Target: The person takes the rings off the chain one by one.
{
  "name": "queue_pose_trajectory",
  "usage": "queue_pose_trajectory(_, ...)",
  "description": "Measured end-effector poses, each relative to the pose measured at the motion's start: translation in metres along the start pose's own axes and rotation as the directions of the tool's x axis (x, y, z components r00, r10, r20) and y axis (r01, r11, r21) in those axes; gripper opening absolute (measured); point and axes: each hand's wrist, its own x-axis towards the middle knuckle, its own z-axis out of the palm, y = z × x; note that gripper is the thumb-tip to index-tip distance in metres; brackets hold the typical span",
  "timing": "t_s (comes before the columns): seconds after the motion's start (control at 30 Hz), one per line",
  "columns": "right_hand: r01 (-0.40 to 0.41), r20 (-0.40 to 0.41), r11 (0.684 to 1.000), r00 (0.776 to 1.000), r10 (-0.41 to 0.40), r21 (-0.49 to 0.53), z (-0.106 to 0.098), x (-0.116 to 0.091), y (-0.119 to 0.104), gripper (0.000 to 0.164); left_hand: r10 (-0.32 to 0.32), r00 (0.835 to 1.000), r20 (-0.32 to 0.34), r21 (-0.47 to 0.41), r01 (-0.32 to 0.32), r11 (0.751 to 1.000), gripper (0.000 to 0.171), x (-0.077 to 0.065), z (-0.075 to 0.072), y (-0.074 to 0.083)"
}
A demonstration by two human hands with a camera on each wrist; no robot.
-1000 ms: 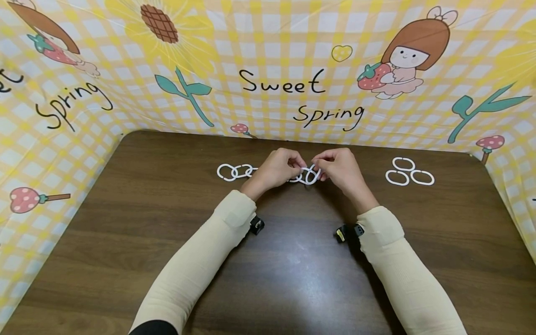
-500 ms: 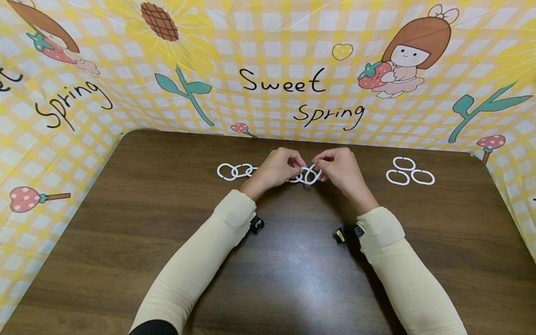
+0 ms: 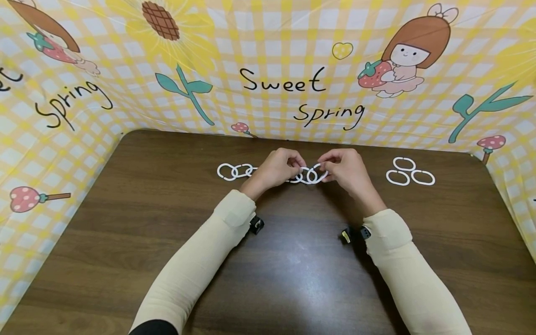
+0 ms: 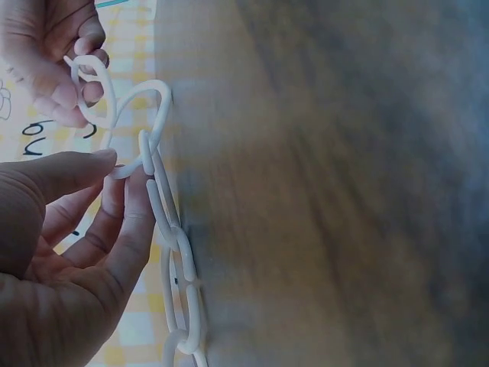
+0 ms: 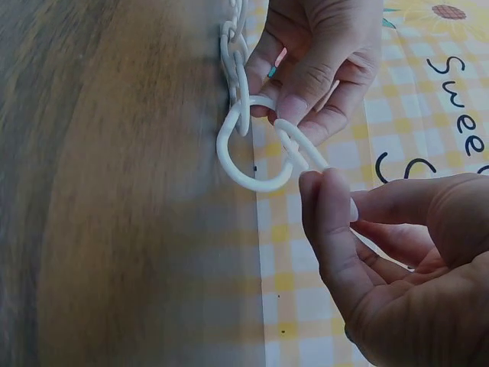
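Observation:
A chain of white plastic links stretches left to right along the far part of the table, its middle covered by my left hand. Between thumb and fingertips, that hand pinches the link at the chain's right end. My right hand pinches another white link, tilted up from the table. In the right wrist view, this link passes through the one in my left hand, and the two are hooked together. Fingers partly cover both links.
Three loose white links lie grouped on the brown wooden table, right of my right hand. A yellow checked cloth with printed drawings rises behind the table and along its sides.
My right hand has shifted slightly right, drawing its link outward so it overlaps the chain's end link less. The left hand and the loose links stay in place.

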Motion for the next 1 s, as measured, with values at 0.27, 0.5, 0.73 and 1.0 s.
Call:
queue_pose_trajectory(0.27,-0.009,-0.013,0.998,1.000,0.010,0.057,-0.009,-0.002,0.001,0.020,-0.003,1.000,-0.005,0.008,0.003,1.000,0.014,0.000,0.000,-0.001)
queue_pose_trajectory(0.5,-0.019,-0.017,0.997,1.000,0.021,0.081,-0.021,-0.003,0.005,0.022,-0.012,1.000,-0.005,0.007,0.013,1.000,0.013,0.000,0.000,-0.001)
queue_pose_trajectory(0.73,-0.031,-0.025,0.996,0.999,0.034,0.086,-0.031,-0.004,0.008,0.024,-0.013,1.000,-0.004,-0.005,0.013,1.000,0.012,0.000,0.000,-0.001)
queue_pose_trajectory(1.0,-0.038,-0.036,0.996,0.998,0.041,0.085,-0.046,-0.006,0.015,0.026,-0.013,1.000,-0.002,-0.017,0.012,1.000,0.011,0.001,0.000,-0.001)
